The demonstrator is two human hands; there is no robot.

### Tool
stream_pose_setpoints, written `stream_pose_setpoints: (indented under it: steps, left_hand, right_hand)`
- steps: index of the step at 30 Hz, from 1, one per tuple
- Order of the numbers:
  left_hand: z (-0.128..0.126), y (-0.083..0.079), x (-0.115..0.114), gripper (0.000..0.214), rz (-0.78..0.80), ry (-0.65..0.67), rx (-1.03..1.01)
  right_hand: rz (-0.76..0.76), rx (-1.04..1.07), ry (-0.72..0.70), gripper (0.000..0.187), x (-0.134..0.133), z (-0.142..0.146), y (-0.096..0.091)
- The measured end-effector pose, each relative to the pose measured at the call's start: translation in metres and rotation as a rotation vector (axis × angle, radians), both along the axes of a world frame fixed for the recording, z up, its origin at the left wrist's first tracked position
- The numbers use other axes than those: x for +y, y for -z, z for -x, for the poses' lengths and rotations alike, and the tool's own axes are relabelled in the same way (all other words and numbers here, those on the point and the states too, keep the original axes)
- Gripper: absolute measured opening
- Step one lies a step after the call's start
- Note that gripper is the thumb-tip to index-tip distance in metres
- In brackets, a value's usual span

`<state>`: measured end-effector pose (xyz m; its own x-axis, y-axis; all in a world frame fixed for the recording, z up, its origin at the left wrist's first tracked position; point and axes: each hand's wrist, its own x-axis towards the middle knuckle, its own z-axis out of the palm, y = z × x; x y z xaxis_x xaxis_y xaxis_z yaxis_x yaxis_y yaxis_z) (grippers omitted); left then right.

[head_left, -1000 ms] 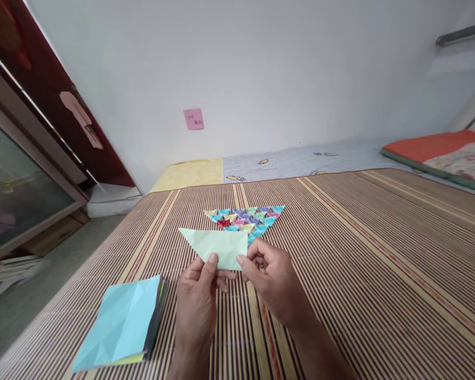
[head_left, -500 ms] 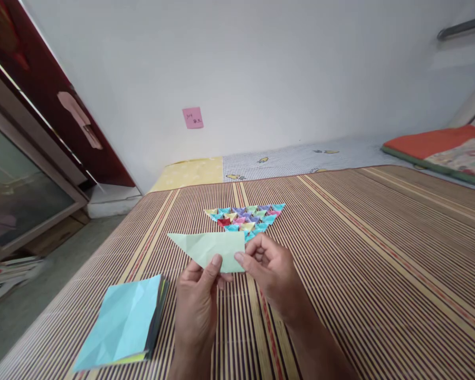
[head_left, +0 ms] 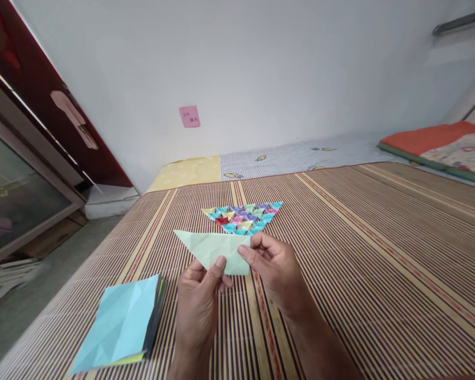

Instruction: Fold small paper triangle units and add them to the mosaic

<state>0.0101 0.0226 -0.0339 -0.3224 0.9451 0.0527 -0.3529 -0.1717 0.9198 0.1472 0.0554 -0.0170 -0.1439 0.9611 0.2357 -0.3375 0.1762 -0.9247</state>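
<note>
A pale green sheet of folded paper [head_left: 211, 245], pointed at its left end and square at its right, is held up in front of me. My left hand [head_left: 200, 295] pinches its lower edge, thumb in front and fingers behind. With thumb and fingers, my right hand [head_left: 275, 269] grips the upper right corner. Just beyond the paper, small folded paper pieces [head_left: 241, 214] in several colours lie in rows that narrow toward me. The paper and my right hand may cover part of the nearest row.
A stack of paper with a creased blue sheet [head_left: 116, 322] on top lies at the left on the striped mat [head_left: 360, 264]. Behind the mat are patterned cloth [head_left: 285, 161] and a folded orange quilt [head_left: 431, 140]. A pink note [head_left: 189, 116] is on the wall.
The green paper has shifted slightly right and tilted, its right end lower. My right thumb has moved up from the lower right edge to the upper right corner.
</note>
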Motion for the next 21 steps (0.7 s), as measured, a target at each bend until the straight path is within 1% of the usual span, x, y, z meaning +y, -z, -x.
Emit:
stream_pose_setpoints:
  steps: [4, 6, 9, 11, 13, 16, 21]
  left_hand:
    - [-0.003, -0.002, 0.0, 0.027, 0.007, 0.003, -0.026]
    - [-0.004, -0.004, -0.001, 0.026, 0.013, 0.01, -0.074]
    - [-0.003, -0.007, -0.001, 0.026, 0.019, 0.032, -0.227]
    - [0.0, -0.009, -0.001, 0.022, 0.019, 0.062, -0.344]
    - [0.003, -0.011, 0.0, 0.021, 0.018, 0.126, -0.448]
    - [0.006, -0.012, 0.0, 0.02, 0.066, 0.288, -0.541]
    - [0.006, -0.008, -0.004, 0.017, 0.195, 0.485, -0.554]
  right_hand:
    - [-0.021, -0.05, 0.014, 0.028, 0.001, -0.002, 0.003]
    - [-0.041, -0.08, 0.035, 0.027, 0.001, -0.003, 0.005]
    - [-0.055, -0.1, 0.024, 0.025, 0.001, -0.004, 0.007]
    - [-0.067, -0.098, 0.012, 0.028, 0.002, -0.006, 0.007]
    - [-0.097, -0.1, 0.015, 0.029, 0.003, -0.01, 0.006]
    - [-0.162, -0.103, 0.017, 0.024, 0.005, -0.017, 0.005]
    - [-0.343, -0.128, 0.044, 0.012, 0.007, -0.032, 0.001]
